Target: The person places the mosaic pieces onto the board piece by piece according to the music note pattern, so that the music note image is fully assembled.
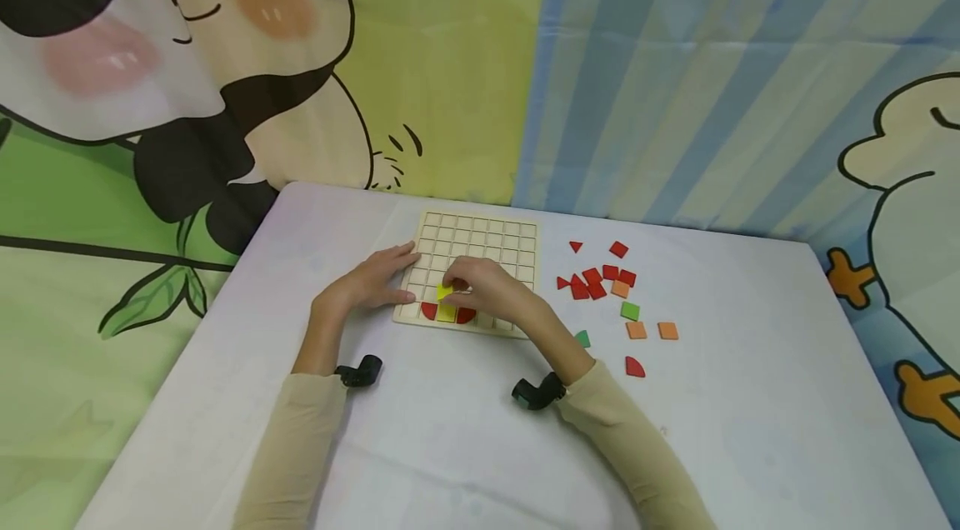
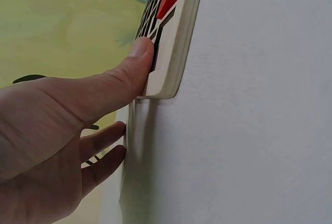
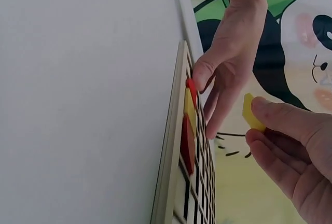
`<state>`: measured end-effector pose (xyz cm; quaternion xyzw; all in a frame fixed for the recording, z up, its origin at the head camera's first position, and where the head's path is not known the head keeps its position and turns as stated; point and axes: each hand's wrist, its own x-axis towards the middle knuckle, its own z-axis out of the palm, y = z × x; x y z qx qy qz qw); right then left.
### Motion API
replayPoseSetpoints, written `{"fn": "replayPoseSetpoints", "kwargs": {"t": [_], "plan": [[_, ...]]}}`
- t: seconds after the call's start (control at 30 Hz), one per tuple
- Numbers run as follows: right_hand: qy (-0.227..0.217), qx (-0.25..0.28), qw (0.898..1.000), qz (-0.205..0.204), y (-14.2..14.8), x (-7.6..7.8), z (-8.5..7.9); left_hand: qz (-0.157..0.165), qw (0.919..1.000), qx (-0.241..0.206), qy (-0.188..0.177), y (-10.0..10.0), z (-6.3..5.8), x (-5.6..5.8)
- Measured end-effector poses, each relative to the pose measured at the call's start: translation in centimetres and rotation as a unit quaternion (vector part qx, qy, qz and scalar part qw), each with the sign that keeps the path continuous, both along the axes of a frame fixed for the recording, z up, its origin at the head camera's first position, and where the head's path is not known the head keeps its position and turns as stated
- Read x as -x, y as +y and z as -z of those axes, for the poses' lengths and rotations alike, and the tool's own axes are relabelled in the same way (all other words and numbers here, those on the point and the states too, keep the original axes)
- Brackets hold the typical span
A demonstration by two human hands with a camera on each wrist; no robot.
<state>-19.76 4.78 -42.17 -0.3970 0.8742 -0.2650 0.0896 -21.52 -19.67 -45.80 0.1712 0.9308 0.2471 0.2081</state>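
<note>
A pale wooden grid board (image 1: 487,240) lies on the white table. My left hand (image 1: 372,277) is at its left side, the thumb (image 2: 136,60) resting on the near corner and the fingers along the edge. With thumb and fingertips, my right hand (image 1: 489,288) pinches a yellow tile (image 3: 249,113), held just above the grid. In the board's nearest row, another yellow tile (image 1: 446,314) sits between two rounded red pieces, a left one (image 1: 428,311) and a right one (image 1: 466,316).
Right of the board lie several red pieces (image 1: 592,276), orange squares (image 1: 667,331), a light green square (image 1: 630,311), a dark green piece (image 1: 582,338) and a red quarter-round (image 1: 634,367). A printed curtain (image 1: 450,55) hangs behind the table.
</note>
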Motion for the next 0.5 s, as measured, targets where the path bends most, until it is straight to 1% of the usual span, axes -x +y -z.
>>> {"fn": "replayPoseSetpoints", "kwargs": {"t": [0.17, 0.37, 0.5], "plan": [[-0.013, -0.013, 1.0, 0.002, -0.99, 0.26, 0.11, -0.005, 1.0, -0.005, -0.004, -0.07, 0.0, -0.03], [-0.002, -0.058, 0.998, 0.021, -0.96, 0.37, 0.49, -0.005, 1.0, -0.007, 0.0, -0.08, 0.05, 0.03], [0.001, -0.079, 0.997, 0.028, -0.76, 0.43, 1.0, 0.0, 1.0, -0.008, -0.002, -0.11, 0.06, -0.04]]}}
